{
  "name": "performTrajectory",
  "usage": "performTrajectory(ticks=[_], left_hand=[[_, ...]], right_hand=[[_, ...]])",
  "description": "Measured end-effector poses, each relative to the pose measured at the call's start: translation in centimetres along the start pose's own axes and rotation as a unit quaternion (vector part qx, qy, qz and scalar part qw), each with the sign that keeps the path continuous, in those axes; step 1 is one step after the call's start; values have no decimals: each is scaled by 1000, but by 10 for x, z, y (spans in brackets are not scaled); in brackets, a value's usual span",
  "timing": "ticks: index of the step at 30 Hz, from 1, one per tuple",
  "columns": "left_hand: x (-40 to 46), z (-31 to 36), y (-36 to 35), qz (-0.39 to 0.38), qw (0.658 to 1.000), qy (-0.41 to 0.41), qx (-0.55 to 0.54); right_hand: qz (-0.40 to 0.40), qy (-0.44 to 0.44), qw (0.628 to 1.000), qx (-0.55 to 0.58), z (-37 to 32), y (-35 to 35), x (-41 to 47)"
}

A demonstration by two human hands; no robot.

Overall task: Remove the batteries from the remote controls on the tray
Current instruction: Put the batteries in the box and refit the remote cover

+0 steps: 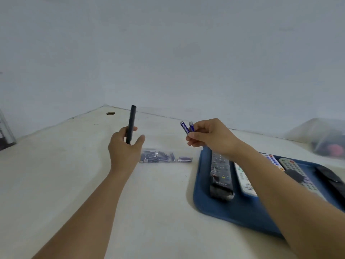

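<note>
Your right hand (pixel 209 135) pinches two blue batteries (pixel 187 127) between thumb and fingertips, their ends pointing up and slightly left, held above the desk (pixel 74 165) just beyond the far left corner of the tray (pixel 224 212). Your left hand (pixel 125 146) has its grip around the lower end of a slim black remote (pixel 131 124), which stands nearly upright with its edge toward you, thumb spread to the right. Between the two hands, lower on the desk, a loose pile of batteries (pixel 158 157) lies in what looks like a clear wrapper or bag, with one more battery (pixel 184 159) lying just to its right, apart from the tray. The blue tray sits at the right, and your right forearm crosses over it, hiding parts of what it carries. On it a black remote (pixel 221 176) lies lengthwise at the left, a white remote (pixel 246 184) just beside it, then a pale one with blue and red buttons (pixel 273 161) mostly covered by the arm, a grey remote (pixel 298 174) with a dark cover piece (pixel 295 175) resting on it, and another black remote (pixel 332 178) at the right edge. A blurred clear plastic bag (pixel 324 137) sits at the far right, a round hole (pixel 110 113) marks the desk's far corner, and a dark object (pixel 5 133) shows at the left edge.
</note>
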State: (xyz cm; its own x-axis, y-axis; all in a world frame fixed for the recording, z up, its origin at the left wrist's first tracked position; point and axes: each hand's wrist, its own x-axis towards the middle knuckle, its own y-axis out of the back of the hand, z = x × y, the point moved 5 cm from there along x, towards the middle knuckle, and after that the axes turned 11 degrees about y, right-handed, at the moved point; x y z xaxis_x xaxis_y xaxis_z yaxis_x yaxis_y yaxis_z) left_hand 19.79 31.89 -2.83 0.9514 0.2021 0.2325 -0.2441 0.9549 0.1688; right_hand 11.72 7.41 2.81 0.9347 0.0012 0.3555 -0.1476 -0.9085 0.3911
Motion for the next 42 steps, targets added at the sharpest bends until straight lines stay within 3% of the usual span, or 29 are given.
performTrajectory(ticks=[3,6,8,12,16,19,27,31,35,42], left_hand=[[-16,23,-1,20,996,-42,-78],[-48,59,-38,-137,978,-2,-159],[-73,84,-78,-242,957,13,-158],[-118,117,-149,-354,923,28,-148],[-149,126,-200,-383,908,78,-151],[-163,125,-225,-393,885,162,-192],[-164,114,-235,-418,799,303,-308],[-173,106,-232,-444,730,394,-340],[-182,101,-242,-439,728,407,-335],[-185,105,-242,-448,765,349,-303]], right_hand=[[18,-8,998,66,0,27,-23],[8,-22,993,115,2,50,-44],[-6,-32,991,128,5,65,-59],[14,-34,989,142,13,97,-86],[68,-51,987,136,28,132,-111],[124,-53,978,156,34,155,-129],[135,-25,972,190,32,173,-140],[173,-27,970,167,32,167,-136],[210,-9,962,174,31,165,-135],[210,-14,974,85,27,166,-134]])
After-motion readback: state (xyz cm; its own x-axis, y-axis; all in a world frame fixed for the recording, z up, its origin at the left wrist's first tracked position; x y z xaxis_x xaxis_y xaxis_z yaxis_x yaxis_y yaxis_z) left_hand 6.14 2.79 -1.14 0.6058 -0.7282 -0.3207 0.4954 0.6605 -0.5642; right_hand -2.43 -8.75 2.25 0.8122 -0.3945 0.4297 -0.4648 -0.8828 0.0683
